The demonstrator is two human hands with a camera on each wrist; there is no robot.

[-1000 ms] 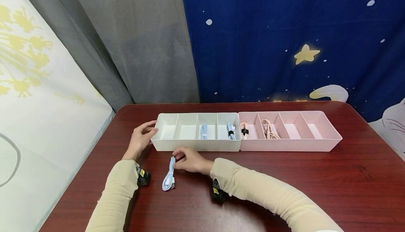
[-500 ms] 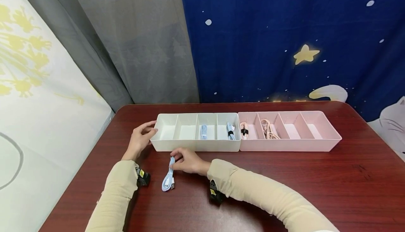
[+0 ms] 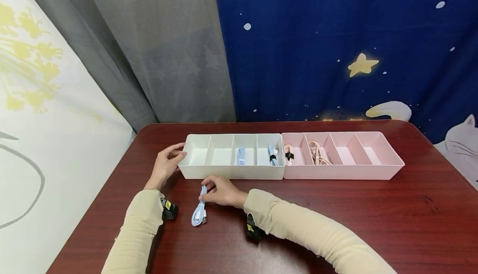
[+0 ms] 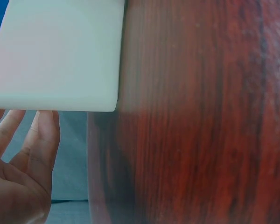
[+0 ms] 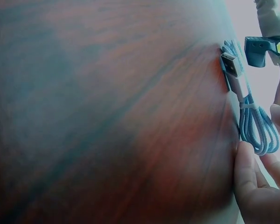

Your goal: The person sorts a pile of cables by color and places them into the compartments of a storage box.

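Note:
A coiled light-blue USB cable (image 3: 199, 209) lies on the table in front of the white divided box (image 3: 231, 172). My right hand (image 3: 221, 192) is at the cable's far end, thumb and fingers curled about its loops. In the right wrist view the cable's metal plug (image 5: 229, 64) points away from the thumb (image 5: 245, 163), and a small tie holds the coil together. My left hand (image 3: 166, 164) touches the left end of the white box with its fingertips. The left wrist view shows those fingers (image 4: 45, 140) against the box's lower edge, with their tips partly hidden.
A pink divided box (image 3: 343, 172) stands against the white box's right end. Blue cables (image 3: 240, 156) lie in the white box's two right compartments, pink cables (image 3: 316, 152) in the pink box's two left ones. Curtains (image 3: 179, 50) hang behind the table (image 3: 317, 203).
My right hand has shifted slightly left, bringing the thumb over the USB cable. The cable, the boxes and my left hand have kept their places.

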